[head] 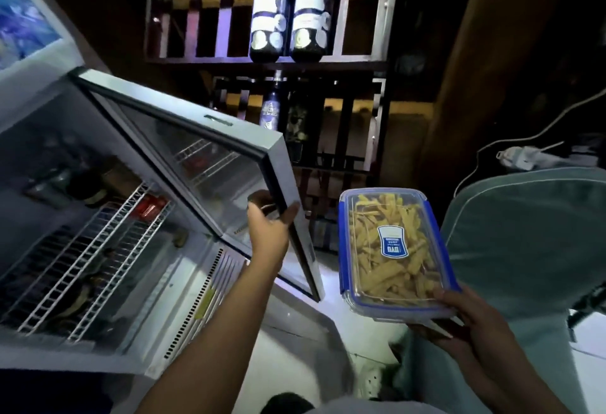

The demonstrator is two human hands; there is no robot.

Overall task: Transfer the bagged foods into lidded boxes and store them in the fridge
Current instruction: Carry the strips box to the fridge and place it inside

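right hand (465, 318): closed on the near short end of the lidded box (393, 249), thumb on the lid's near edge, fingers under the base; the box is carried in the air, just right of the fridge door's free edge, not yet inside.
left hand (272, 220): wrapped round the free edge of the fridge door (203, 154), thumb on the outer face, fingers on the inner side, holding it open.
box, handling: rigid clear plastic, smooth and likely a little slippery; held at one end only, so the far end may dip. A grip under the middle would probably be steadier.
contents: pale yellow sticks (387, 243), dry-looking and probably light and brittle; keep the box level.
lid: clear, blue clip flaps along the edges, blue label at the centre.
door: glass pane in a grey frame with a dark seal.
fridge (49, 138): white wire shelves (108, 249), springy and gappy; a flat base should sit across them near the front edge.
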